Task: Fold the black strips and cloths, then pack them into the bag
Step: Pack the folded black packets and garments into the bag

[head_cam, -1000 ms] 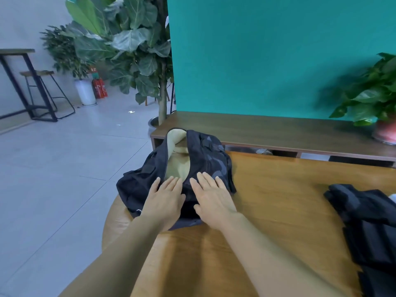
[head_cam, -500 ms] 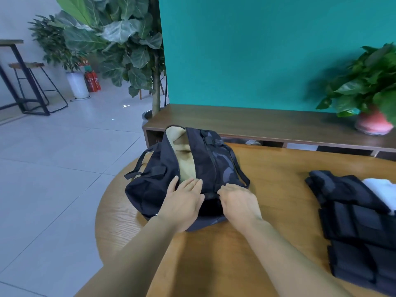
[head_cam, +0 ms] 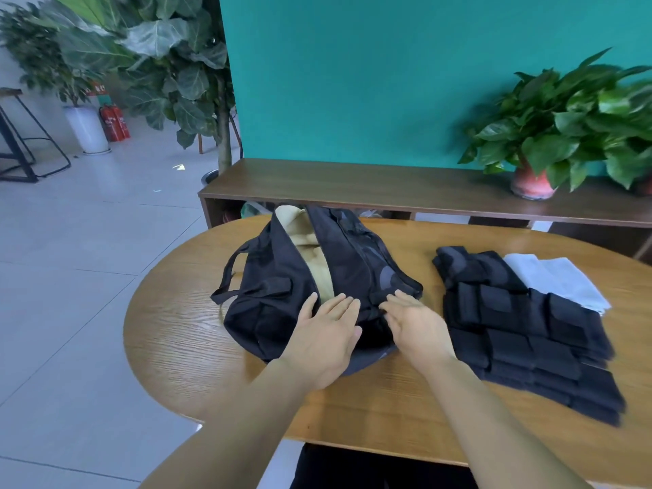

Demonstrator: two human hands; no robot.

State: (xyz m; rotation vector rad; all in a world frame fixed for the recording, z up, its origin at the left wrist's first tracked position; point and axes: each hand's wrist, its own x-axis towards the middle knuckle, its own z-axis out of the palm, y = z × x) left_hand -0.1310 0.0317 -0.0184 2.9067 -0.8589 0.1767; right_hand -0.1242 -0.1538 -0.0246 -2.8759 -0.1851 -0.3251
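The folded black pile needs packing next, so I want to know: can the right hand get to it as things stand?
Probably yes. The right hand lies open on the bag, and the folded black pile sits just beside it on the table, with nothing between them.

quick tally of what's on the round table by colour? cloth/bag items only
Black bag, open, tan lining showing: 1
Black folded pile, pieces overlap and blur, separate count cannot be told: 1 pile
White folded cloth, possibly more than one layer: 1
Total: 3 groups on the table
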